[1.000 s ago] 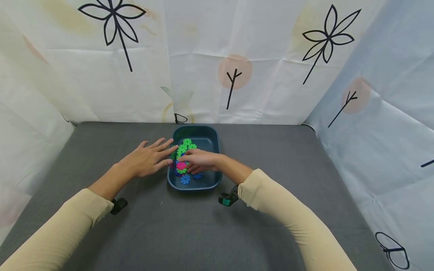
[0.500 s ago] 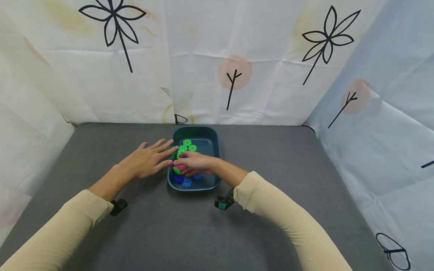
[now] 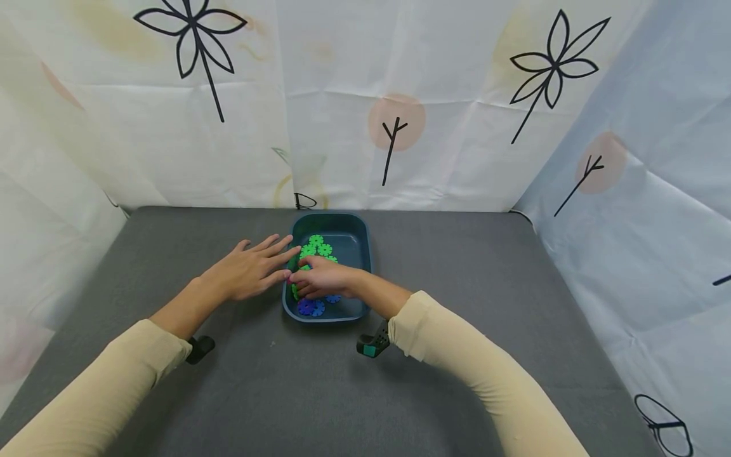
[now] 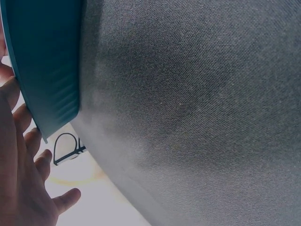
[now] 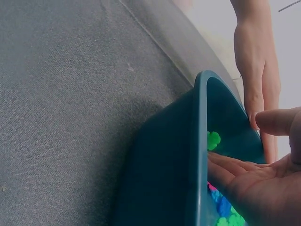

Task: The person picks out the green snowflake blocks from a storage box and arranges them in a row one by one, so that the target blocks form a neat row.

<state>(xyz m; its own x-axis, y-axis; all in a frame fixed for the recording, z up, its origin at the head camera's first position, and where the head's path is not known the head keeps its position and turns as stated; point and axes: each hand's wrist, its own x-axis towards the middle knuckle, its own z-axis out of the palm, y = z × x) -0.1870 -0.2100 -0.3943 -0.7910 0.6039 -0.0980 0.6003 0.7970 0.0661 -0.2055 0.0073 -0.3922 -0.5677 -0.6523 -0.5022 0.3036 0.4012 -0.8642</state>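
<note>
A dark teal plastic tray (image 3: 351, 244) holds several flower-shaped notched discs. Green discs (image 3: 316, 240) lie toward its far left part, and blue discs (image 3: 310, 308) near its front. My left hand (image 3: 247, 271) has its fingers spread, the tips touching the tray's left rim. Inside the tray, my right hand (image 3: 324, 278) reaches to the left wall over the discs. In the right wrist view its fingers are straight and its thumb stands apart; nothing shows pinched between them. A green disc (image 5: 214, 140) sits beyond the fingers, and a pink disc (image 5: 211, 187) is partly hidden beneath them.
The tray stands on a grey cloth-covered table (image 3: 285, 387), near its back edge. White printed fabric (image 3: 457, 127) hangs behind the table and along both sides. A dark band (image 3: 377, 341) hangs below the right wrist, another below the left.
My right hand has moved left across the tray to its left wall, covering the pink disc. Dark blue discs now show nearer the front. The left hand has stayed at the rim.
</note>
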